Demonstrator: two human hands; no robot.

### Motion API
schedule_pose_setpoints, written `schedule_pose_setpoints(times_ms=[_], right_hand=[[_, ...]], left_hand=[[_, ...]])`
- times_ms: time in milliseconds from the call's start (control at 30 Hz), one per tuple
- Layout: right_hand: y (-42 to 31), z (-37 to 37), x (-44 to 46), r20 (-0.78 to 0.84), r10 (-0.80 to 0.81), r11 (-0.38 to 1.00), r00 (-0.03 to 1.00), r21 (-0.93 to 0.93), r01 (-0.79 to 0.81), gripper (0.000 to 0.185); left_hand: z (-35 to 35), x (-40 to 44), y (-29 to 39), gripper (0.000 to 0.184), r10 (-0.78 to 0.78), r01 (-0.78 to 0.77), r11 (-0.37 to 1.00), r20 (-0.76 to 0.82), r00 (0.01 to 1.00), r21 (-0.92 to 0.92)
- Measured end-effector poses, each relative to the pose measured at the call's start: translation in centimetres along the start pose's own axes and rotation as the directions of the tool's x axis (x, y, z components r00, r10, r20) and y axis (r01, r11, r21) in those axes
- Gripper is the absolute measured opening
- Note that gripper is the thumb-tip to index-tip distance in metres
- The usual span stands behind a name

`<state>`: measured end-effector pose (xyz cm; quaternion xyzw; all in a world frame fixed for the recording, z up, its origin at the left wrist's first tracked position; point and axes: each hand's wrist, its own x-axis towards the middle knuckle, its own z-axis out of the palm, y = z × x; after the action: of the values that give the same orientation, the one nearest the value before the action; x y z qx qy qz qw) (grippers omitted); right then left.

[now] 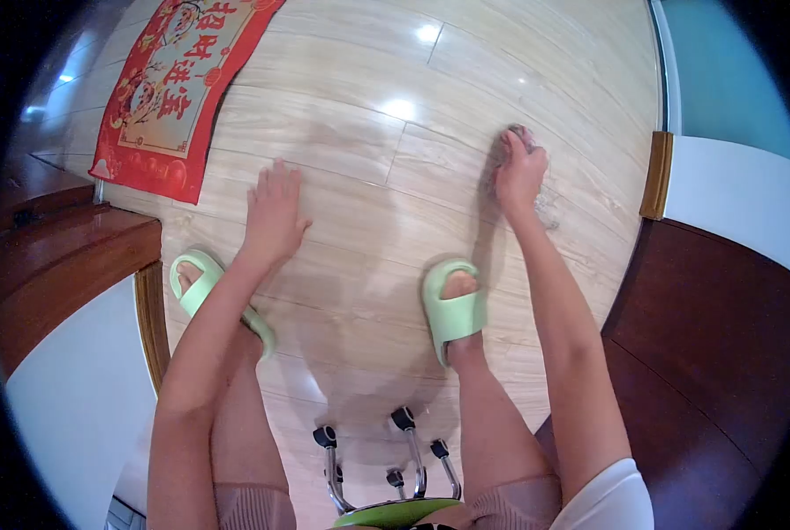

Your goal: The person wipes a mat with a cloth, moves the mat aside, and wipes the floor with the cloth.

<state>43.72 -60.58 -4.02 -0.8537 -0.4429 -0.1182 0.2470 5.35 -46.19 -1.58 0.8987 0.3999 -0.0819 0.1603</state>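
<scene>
Stretched out over the pale wood-look floor [351, 221], my left hand [275, 212] has its fingers apart and holds nothing. My right hand [520, 172] is closed, with a crumpled greyish-pink cloth [520, 134] showing at its fingertips near the floor. Some small greyish bits or wet marks [543, 208] show on the floor just right of that hand; what they are is too small to tell. My feet, in light green slippers, stand below the hands, the left slipper [202, 281] beside my left forearm and the right slipper [457, 311] below my right hand.
A red mat [196, 172] with Chinese characters lies at the upper left. Dark wooden steps [77, 256] edge the left side. Dark red-brown panels [704, 327] and a white panel [732, 190] stand at the right. Chair casters [403, 418] are between my legs.
</scene>
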Motion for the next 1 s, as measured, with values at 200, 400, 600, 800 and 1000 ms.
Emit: schedule_pose_setpoints(times_ms=[200, 400, 600, 800, 1000], right_hand=[[-13.9, 2.3, -5.3, 0.306, -0.493, 0.846, 0.814, 0.388, 0.366, 0.039], [-10.4, 2.9, -2.2, 0.375, -0.542, 0.828, 0.752, 0.390, 0.402, 0.043], [-0.7, 2.0, 8.3, 0.116, 0.074, 0.996, 0.990, -0.053, -0.068, 0.026], [-13.7, 8.5, 8.9, 0.118, -0.353, 0.866, 0.928, 0.418, 0.276, 0.036], [-14.0, 11.6, 12.9, 0.261, -0.434, 0.885, 0.863, 0.303, 0.353, 0.028]], left_hand=[[1.3, 4.2, 1.1, 0.069, 0.074, -0.079, 0.995, -0.091, 0.993, -0.055], [1.1, 10.3, 4.5, 0.058, 0.021, -0.116, 0.965, -0.368, 0.929, -0.237], [4.0, 13.3, 6.4, 0.059, -0.195, 0.079, 0.964, -0.467, 0.862, -0.256], [4.0, 13.4, 7.4, 0.058, -0.280, 0.205, 0.954, -0.404, 0.871, -0.221], [4.5, 13.5, 6.9, 0.055, -0.242, 0.152, 0.961, -0.438, 0.866, -0.230]])
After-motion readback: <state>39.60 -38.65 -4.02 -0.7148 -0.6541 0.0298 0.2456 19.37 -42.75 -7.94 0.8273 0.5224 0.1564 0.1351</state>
